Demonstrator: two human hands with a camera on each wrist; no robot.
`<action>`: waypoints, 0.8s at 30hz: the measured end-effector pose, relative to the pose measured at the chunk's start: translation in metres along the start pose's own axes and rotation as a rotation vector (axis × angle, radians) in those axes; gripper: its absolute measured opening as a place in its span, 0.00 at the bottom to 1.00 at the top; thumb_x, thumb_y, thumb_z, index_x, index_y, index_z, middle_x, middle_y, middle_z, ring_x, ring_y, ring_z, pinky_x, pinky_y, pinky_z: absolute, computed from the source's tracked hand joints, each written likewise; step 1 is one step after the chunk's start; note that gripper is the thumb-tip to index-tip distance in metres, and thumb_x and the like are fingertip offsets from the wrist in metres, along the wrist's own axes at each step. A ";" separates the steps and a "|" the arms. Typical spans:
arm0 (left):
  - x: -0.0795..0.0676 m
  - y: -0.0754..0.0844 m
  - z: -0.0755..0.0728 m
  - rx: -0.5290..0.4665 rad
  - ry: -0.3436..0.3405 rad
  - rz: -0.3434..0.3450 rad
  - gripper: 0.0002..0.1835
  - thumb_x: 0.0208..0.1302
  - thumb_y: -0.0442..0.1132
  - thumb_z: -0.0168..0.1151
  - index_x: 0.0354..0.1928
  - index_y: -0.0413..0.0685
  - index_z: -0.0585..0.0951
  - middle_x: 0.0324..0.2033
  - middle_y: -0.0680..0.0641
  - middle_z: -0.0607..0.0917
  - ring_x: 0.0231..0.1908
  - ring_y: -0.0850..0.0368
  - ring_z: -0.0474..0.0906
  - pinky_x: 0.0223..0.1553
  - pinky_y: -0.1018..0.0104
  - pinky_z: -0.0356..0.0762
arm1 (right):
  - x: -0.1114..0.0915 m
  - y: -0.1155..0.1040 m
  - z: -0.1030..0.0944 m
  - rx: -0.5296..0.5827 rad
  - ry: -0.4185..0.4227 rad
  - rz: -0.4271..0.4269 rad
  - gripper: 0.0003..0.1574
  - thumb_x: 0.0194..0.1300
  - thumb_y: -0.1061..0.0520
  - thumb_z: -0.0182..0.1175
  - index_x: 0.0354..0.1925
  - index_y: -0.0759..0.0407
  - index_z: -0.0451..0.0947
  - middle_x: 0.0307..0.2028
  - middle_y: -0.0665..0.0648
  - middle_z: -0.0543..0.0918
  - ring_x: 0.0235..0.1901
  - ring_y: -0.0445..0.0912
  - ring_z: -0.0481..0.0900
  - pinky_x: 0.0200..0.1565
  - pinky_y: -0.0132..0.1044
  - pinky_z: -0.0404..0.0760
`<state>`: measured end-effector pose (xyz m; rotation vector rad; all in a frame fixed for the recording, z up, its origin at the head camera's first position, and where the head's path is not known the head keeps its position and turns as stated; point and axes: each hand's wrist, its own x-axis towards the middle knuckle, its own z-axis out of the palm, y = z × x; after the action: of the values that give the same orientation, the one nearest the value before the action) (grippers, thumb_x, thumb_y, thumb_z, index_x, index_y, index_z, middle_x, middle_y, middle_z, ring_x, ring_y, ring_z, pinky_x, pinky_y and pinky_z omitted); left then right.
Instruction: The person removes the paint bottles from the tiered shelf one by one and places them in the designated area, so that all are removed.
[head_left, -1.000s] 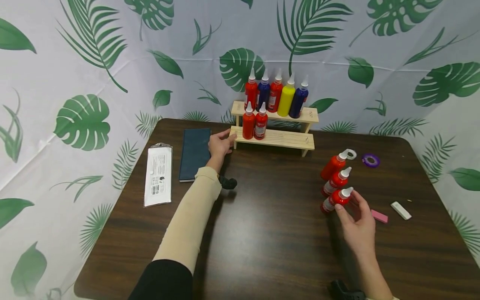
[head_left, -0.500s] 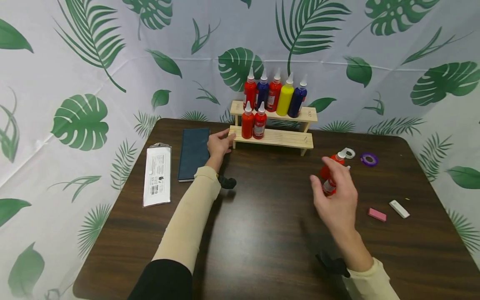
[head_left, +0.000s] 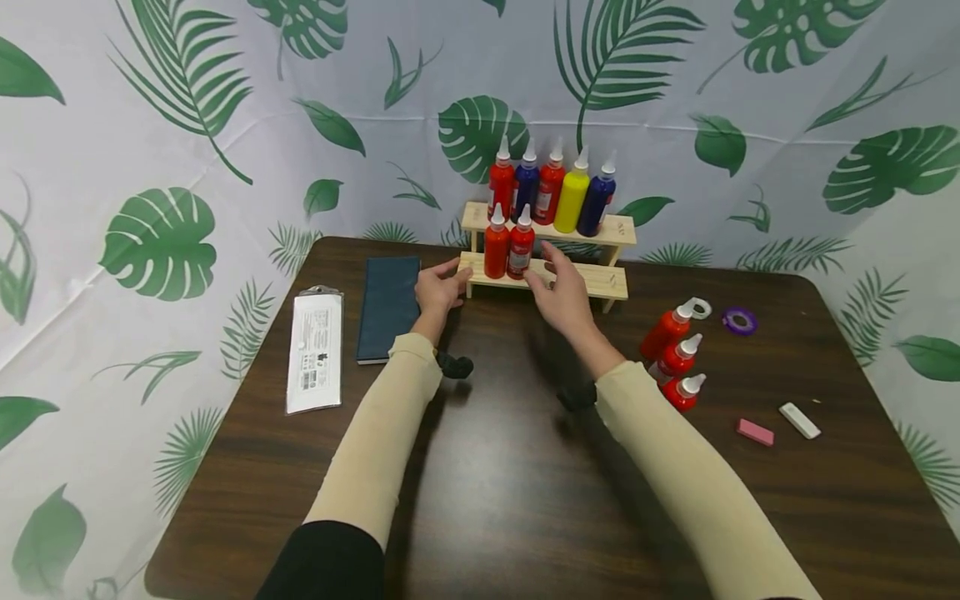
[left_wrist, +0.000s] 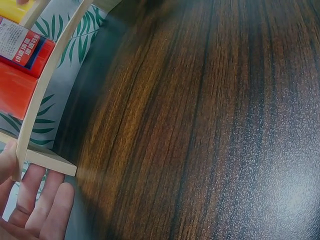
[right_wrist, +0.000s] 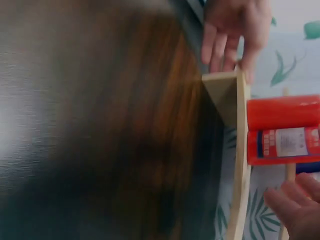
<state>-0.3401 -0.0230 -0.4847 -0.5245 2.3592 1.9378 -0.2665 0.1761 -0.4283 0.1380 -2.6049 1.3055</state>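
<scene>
My left hand (head_left: 438, 287) holds the left end of a two-tier wooden stand (head_left: 592, 280), thumb on the lower shelf and fingers below, as the left wrist view shows. Two red squeeze bottles with white nozzle caps, an outer one (head_left: 496, 252) and an inner one (head_left: 521, 254), stand side by side on that shelf. Just right of the inner bottle, over the shelf, is my right hand (head_left: 561, 298), fingers spread and holding nothing. In the right wrist view its fingers (right_wrist: 286, 202) are close to the labelled bottle (right_wrist: 282, 146).
Red, blue and yellow bottles line the upper shelf (head_left: 619, 227). Three red bottles (head_left: 666, 335) stand at right, the nearest partly behind my sleeve. Beyond are white tape (head_left: 701, 308), purple tape (head_left: 741, 321), a pink eraser (head_left: 755, 432) and a white block (head_left: 799, 420). A dark notebook (head_left: 388, 308) and white packet (head_left: 316, 354) lie left.
My right hand has left the nearest red bottle at right and moved left and away from me to the stand's lower shelf. My left hand keeps its place on the stand.
</scene>
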 end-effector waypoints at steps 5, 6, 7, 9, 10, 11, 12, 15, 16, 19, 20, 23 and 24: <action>0.001 -0.001 -0.002 -0.007 -0.008 0.003 0.21 0.55 0.49 0.71 0.53 0.63 0.84 0.40 0.48 0.88 0.35 0.57 0.86 0.33 0.61 0.84 | 0.028 -0.003 0.011 -0.002 0.003 0.032 0.40 0.69 0.51 0.58 0.72 0.57 0.55 0.65 0.62 0.69 0.62 0.57 0.70 0.60 0.51 0.72; 0.001 -0.001 -0.002 -0.007 -0.011 0.003 0.21 0.55 0.49 0.71 0.54 0.62 0.84 0.40 0.48 0.88 0.35 0.57 0.86 0.33 0.61 0.84 | 0.031 -0.005 0.012 -0.007 0.003 0.045 0.40 0.69 0.50 0.58 0.73 0.56 0.55 0.66 0.61 0.68 0.62 0.55 0.70 0.62 0.50 0.70; 0.002 -0.001 -0.002 -0.009 -0.010 0.000 0.21 0.55 0.49 0.71 0.53 0.63 0.84 0.40 0.48 0.88 0.34 0.57 0.86 0.33 0.61 0.84 | 0.035 -0.006 0.013 -0.011 0.002 0.054 0.40 0.69 0.49 0.57 0.73 0.55 0.55 0.66 0.61 0.68 0.63 0.55 0.69 0.63 0.49 0.69; 0.002 -0.001 -0.002 -0.008 -0.007 -0.002 0.21 0.55 0.49 0.71 0.53 0.63 0.84 0.40 0.48 0.88 0.34 0.57 0.86 0.32 0.61 0.84 | 0.039 -0.009 0.015 -0.025 -0.006 0.077 0.40 0.70 0.48 0.56 0.73 0.53 0.55 0.66 0.59 0.69 0.63 0.53 0.68 0.64 0.47 0.67; 0.002 -0.001 -0.002 -0.009 -0.005 -0.003 0.21 0.55 0.49 0.72 0.53 0.63 0.84 0.39 0.48 0.88 0.34 0.57 0.86 0.32 0.61 0.84 | 0.040 -0.010 0.016 -0.023 -0.011 0.088 0.39 0.70 0.48 0.56 0.73 0.53 0.54 0.66 0.58 0.69 0.63 0.52 0.69 0.65 0.47 0.66; 0.002 -0.001 -0.002 -0.009 -0.005 -0.002 0.21 0.55 0.49 0.72 0.53 0.62 0.84 0.38 0.48 0.88 0.33 0.57 0.86 0.31 0.61 0.84 | 0.042 -0.011 0.017 -0.019 -0.014 0.097 0.39 0.70 0.48 0.55 0.73 0.52 0.54 0.66 0.58 0.69 0.63 0.52 0.68 0.65 0.47 0.66; 0.002 -0.001 -0.002 -0.009 -0.005 -0.003 0.21 0.55 0.49 0.72 0.52 0.63 0.84 0.38 0.48 0.88 0.33 0.57 0.86 0.31 0.62 0.84 | 0.042 -0.013 0.018 -0.016 -0.016 0.107 0.38 0.71 0.48 0.55 0.73 0.51 0.55 0.65 0.58 0.69 0.62 0.51 0.69 0.65 0.46 0.66; 0.003 0.000 -0.002 -0.012 -0.008 -0.007 0.20 0.55 0.48 0.72 0.52 0.63 0.84 0.36 0.48 0.88 0.33 0.57 0.86 0.29 0.62 0.84 | 0.044 -0.014 0.020 -0.005 -0.006 0.127 0.35 0.72 0.49 0.53 0.73 0.51 0.56 0.64 0.58 0.71 0.59 0.51 0.71 0.64 0.46 0.67; 0.003 0.000 -0.002 -0.013 -0.008 -0.009 0.20 0.55 0.48 0.72 0.52 0.63 0.85 0.36 0.48 0.88 0.33 0.57 0.86 0.29 0.62 0.84 | 0.044 -0.014 0.021 -0.001 0.002 0.131 0.34 0.73 0.50 0.52 0.72 0.52 0.56 0.63 0.58 0.71 0.59 0.52 0.72 0.63 0.46 0.68; 0.002 0.001 -0.002 -0.017 -0.009 -0.014 0.20 0.55 0.48 0.72 0.52 0.62 0.85 0.36 0.48 0.88 0.33 0.56 0.86 0.29 0.62 0.84 | 0.044 -0.013 0.021 0.002 0.014 0.128 0.33 0.73 0.51 0.52 0.72 0.52 0.58 0.62 0.59 0.72 0.58 0.52 0.73 0.63 0.46 0.69; 0.002 0.001 -0.002 -0.017 -0.008 -0.014 0.20 0.55 0.48 0.72 0.52 0.62 0.85 0.36 0.48 0.88 0.33 0.56 0.86 0.29 0.62 0.84 | 0.044 -0.013 0.021 0.008 0.018 0.128 0.32 0.73 0.52 0.52 0.71 0.52 0.58 0.62 0.59 0.72 0.58 0.52 0.73 0.62 0.46 0.69; 0.003 0.001 -0.001 -0.014 -0.009 -0.024 0.20 0.54 0.48 0.72 0.51 0.63 0.85 0.37 0.49 0.88 0.32 0.57 0.86 0.29 0.62 0.84 | 0.041 -0.011 0.021 0.037 0.032 0.123 0.32 0.73 0.53 0.52 0.71 0.53 0.59 0.62 0.59 0.72 0.59 0.52 0.72 0.63 0.46 0.69; 0.004 0.000 -0.001 -0.013 -0.011 -0.025 0.20 0.54 0.48 0.72 0.51 0.64 0.85 0.38 0.49 0.88 0.33 0.58 0.86 0.29 0.62 0.84 | 0.039 -0.011 0.020 0.055 0.036 0.129 0.32 0.73 0.53 0.52 0.71 0.53 0.60 0.63 0.58 0.72 0.59 0.51 0.72 0.63 0.46 0.69</action>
<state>-0.3438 -0.0247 -0.4850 -0.5399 2.3236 1.9418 -0.3057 0.1542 -0.4217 -0.0446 -2.5866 1.4090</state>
